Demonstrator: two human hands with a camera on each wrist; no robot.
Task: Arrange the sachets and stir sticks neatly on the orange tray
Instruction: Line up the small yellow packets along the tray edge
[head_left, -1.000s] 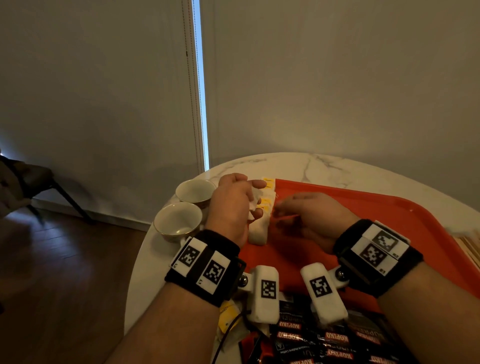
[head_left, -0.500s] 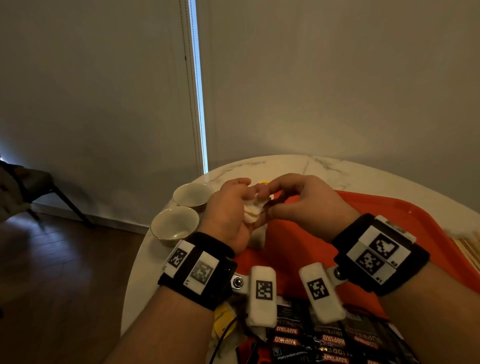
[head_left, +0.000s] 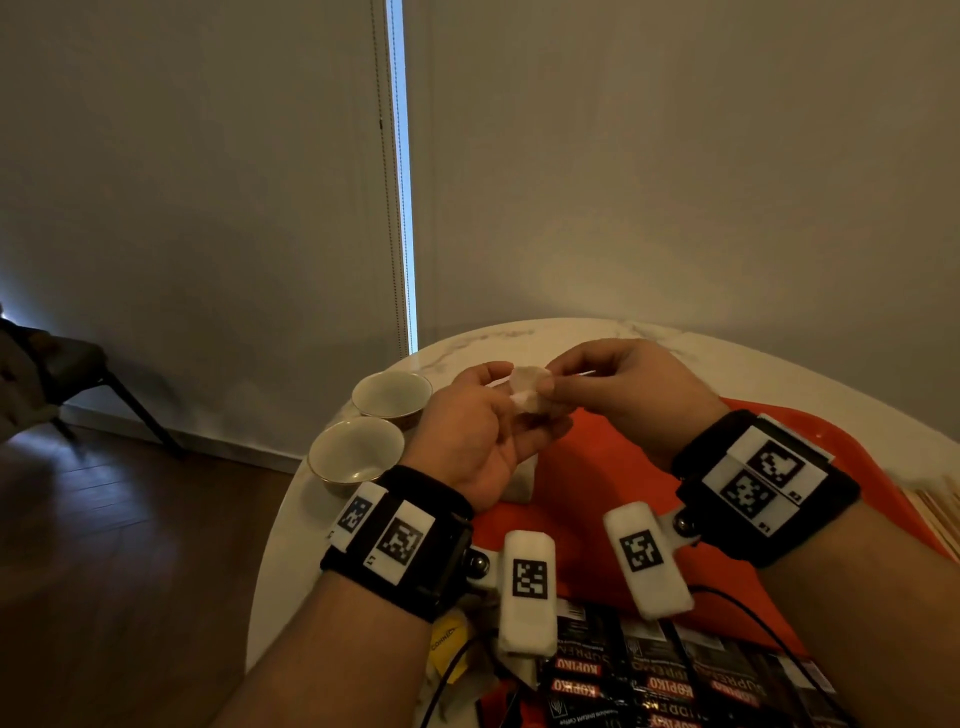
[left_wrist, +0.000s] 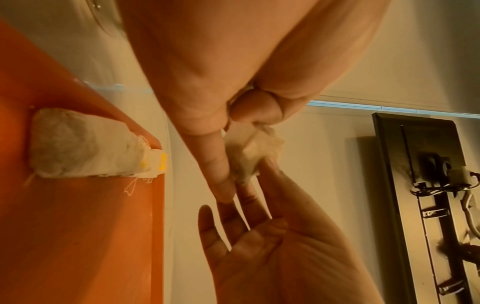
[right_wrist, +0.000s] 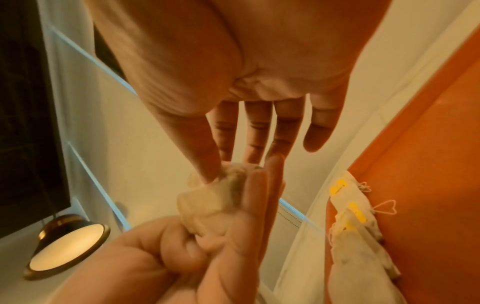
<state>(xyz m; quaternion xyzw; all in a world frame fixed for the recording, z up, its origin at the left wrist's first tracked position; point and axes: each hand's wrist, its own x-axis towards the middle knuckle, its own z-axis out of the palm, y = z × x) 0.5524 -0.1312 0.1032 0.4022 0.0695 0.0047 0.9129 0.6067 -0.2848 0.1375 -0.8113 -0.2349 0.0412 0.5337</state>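
Your left hand (head_left: 480, 426) and right hand (head_left: 623, 389) both pinch one tea bag (head_left: 527, 389) above the orange tray (head_left: 613, 467), where a few tea bags (left_wrist: 85, 148) lie aligned, while the coffee sachets (head_left: 670, 680) and stir sticks (head_left: 940, 506) still wait on the counter (head_left: 519, 338).

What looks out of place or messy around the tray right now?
The black coffee sachets lie in a loose overlapping pile at the near edge, partly off the orange tray. A tea bag is off the tray, held crumpled between the left hand and right hand. The other tea bags sit in a row along the tray's edge.
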